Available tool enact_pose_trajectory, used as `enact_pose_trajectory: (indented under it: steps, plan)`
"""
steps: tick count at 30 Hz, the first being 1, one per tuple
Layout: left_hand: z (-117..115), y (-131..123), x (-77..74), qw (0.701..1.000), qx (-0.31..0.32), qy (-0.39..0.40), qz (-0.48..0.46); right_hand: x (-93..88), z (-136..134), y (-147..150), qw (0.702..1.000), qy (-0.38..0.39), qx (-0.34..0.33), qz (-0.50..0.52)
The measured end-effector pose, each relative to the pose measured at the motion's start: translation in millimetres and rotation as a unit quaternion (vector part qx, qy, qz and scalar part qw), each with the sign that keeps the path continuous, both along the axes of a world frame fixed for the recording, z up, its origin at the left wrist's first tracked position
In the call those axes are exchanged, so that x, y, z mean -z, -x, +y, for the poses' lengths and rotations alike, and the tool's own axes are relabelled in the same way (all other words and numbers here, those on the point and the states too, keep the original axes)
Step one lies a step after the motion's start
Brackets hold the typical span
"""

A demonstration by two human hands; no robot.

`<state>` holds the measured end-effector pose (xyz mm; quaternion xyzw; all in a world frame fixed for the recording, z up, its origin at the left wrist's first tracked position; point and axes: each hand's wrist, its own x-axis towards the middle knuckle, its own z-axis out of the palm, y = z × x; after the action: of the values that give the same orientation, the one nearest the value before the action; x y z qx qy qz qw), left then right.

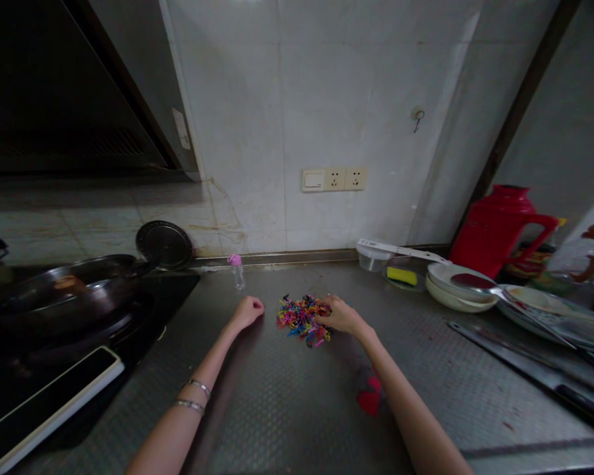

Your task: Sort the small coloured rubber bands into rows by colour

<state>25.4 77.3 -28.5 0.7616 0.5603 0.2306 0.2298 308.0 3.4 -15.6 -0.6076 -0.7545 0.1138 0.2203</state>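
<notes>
A pile of small multicoloured pieces (301, 319), which look like little elastic bands, lies on the metal counter (272, 396). At the pile's right edge, my right hand (342, 315) touches the pieces with thumb and fingers apart. My left hand (250, 310) rests on the counter left of the pile. Its fingers are curled closed, and whatever they may hold is hidden. Behind my left hand stands a small clear bottle (238, 274) with a pink cap, upright near the wall.
On the left are a pan (64, 290) on the stove and a white-edged phone-like slab (54, 399). To the right sit a clear tub (373, 258), a yellow sponge (402, 276), stacked bowls (458, 300), a knife (515, 359) and a red thermos jug (495, 231).
</notes>
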Motion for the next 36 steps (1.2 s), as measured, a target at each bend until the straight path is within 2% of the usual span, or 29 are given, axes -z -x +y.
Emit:
enact_pose_trajectory:
  steps: [3,6,9,12,16,20,23,29,32,36]
  plan:
    - [-14.2,-26.4,0.6,0.997,0.047,-0.04,-0.043,5.2,-0.2,8.9,1.0,-0.006,-0.025,-0.006]
    - [-30.4,-49.7,3.0,0.992,0.085,-0.095,-0.021,11.8,2.0,20.1,0.999,-0.027,-0.037,-0.006]
    - [-39.1,-62.4,7.1,0.99,0.085,-0.107,0.02,18.0,6.1,26.2,0.998,-0.04,-0.049,0.019]
    - [-39.0,-64.6,10.8,0.992,0.073,-0.101,0.039,21.5,11.3,26.8,0.995,-0.052,-0.053,0.067]
    - [-34.1,-54.1,9.2,0.993,0.059,-0.096,0.032,19.6,15.4,24.8,0.985,-0.095,-0.025,0.139]
    - [-25.1,-30.8,2.7,0.996,-0.008,-0.089,-0.002,12.6,14.6,21.2,0.972,-0.126,0.03,0.193]
    - [-16.9,-10.3,-1.5,0.994,-0.046,-0.084,-0.045,8.4,13.9,14.4,0.967,-0.133,0.075,0.206]
    - [-14.7,12.5,-10.9,0.993,-0.117,-0.012,-0.029,6.9,18.1,-7.9,0.954,-0.15,0.155,0.208]
    - [-18.8,8.2,-12.6,0.994,-0.087,0.011,-0.065,7.5,19.6,-16.6,0.947,-0.148,0.168,0.229]
    - [-24.0,-8.2,-7.2,0.995,0.046,0.032,-0.084,7.6,19.1,-17.2,0.947,-0.111,0.13,0.271]
